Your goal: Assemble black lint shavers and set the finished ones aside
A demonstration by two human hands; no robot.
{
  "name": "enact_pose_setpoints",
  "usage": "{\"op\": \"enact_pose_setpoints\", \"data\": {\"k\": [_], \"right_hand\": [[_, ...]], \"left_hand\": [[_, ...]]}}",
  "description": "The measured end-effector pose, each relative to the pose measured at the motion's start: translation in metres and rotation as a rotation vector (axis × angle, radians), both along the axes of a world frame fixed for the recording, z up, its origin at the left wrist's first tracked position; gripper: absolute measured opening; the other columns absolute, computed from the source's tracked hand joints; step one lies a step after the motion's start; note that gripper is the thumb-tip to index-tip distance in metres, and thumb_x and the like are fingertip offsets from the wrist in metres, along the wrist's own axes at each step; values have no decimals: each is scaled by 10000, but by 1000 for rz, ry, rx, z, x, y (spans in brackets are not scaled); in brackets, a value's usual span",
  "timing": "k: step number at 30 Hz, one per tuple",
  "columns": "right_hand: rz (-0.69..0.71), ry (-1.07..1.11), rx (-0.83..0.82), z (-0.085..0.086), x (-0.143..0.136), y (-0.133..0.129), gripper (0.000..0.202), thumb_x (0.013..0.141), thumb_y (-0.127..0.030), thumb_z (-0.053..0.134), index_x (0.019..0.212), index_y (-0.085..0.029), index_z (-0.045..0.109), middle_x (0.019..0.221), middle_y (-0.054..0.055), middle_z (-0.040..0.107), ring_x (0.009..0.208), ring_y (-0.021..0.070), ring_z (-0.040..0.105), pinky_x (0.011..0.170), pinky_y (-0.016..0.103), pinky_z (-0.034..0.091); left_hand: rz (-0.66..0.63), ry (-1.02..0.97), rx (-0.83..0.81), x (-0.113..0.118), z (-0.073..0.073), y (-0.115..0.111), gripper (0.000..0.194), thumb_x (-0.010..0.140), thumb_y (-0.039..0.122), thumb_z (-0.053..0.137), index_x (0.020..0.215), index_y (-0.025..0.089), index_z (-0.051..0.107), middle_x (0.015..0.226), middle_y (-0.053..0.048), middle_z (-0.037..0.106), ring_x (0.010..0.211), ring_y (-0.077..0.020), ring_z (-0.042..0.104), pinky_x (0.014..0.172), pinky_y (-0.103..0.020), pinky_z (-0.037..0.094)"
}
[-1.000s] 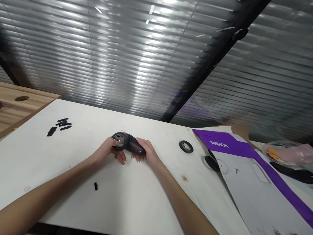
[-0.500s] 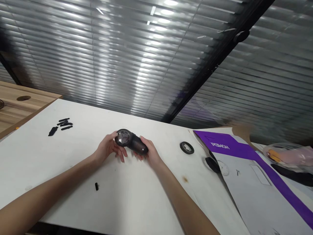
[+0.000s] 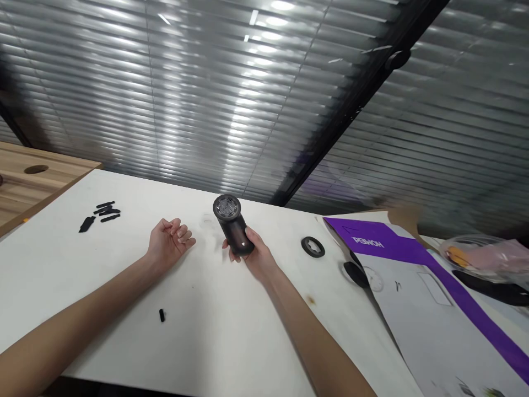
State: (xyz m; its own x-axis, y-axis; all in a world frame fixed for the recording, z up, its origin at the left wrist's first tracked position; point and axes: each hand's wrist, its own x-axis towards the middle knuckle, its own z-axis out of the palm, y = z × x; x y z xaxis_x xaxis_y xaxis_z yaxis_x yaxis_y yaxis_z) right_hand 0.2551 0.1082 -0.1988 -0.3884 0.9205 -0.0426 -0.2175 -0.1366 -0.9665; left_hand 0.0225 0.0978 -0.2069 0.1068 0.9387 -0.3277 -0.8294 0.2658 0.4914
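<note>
My right hand [image 3: 257, 255] is closed around the dark handle of a black fabric shaver [image 3: 235, 229]. Its round perforated metal head points up and away from me, above the white table [image 3: 231, 342]. To the left, my left hand [image 3: 170, 242] is off the shaver, palm up with its fingers loosely curled and nothing visible in them. A small black piece [image 3: 162, 315] lies on the table nearer to me. Right of the shaver lies a black ring [image 3: 313, 247] with a notched opening.
Several black strips [image 3: 107, 210] lie at the far left of the table. On the right are a purple and white box sheet [image 3: 413, 281], a black round part [image 3: 356, 274] and a clear bag with pink and orange contents [image 3: 487, 258]. Metal blinds [image 3: 198, 99] stand behind.
My left hand has let go of the shaver's head and moved left, its fingers curling. In my right hand the shaver has turned more upright, its head swinging up and right.
</note>
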Motion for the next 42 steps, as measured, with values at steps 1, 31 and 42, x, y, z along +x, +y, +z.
{"op": "enact_pose_setpoints", "data": {"k": [1, 31, 42], "right_hand": [[12, 0, 6, 0, 1, 0, 466, 862, -615, 671, 1058, -195, 627, 806, 88, 784, 516, 176, 624, 498, 288, 413], [159, 71, -22, -18, 0, -12, 708, 804, -671, 782, 1345, -343, 464, 1084, 49, 678, 656, 191, 666, 455, 330, 588], [-252, -525, 543, 0, -20, -26, 353, 898, -548, 670, 1120, -278, 723, 1080, 70, 575, 935, 235, 605, 751, 366, 575]], "left_hand": [[2, -7, 2, 0, 1, 0, 303, 718, 172, 493, 586, 219, 225, 534, 24, 320, 469, -114, 351, 489, -248, 386], [-321, 723, 439, 17, -7, -15, 352, 819, 448, 846, 1035, 215, 695, 846, -5, 660, 724, -150, 598, 686, -279, 468], [-398, 900, 560, 21, -8, -21, 506, 729, 469, 908, 1113, 212, 700, 1065, -46, 713, 997, -259, 648, 839, -354, 500]]}}
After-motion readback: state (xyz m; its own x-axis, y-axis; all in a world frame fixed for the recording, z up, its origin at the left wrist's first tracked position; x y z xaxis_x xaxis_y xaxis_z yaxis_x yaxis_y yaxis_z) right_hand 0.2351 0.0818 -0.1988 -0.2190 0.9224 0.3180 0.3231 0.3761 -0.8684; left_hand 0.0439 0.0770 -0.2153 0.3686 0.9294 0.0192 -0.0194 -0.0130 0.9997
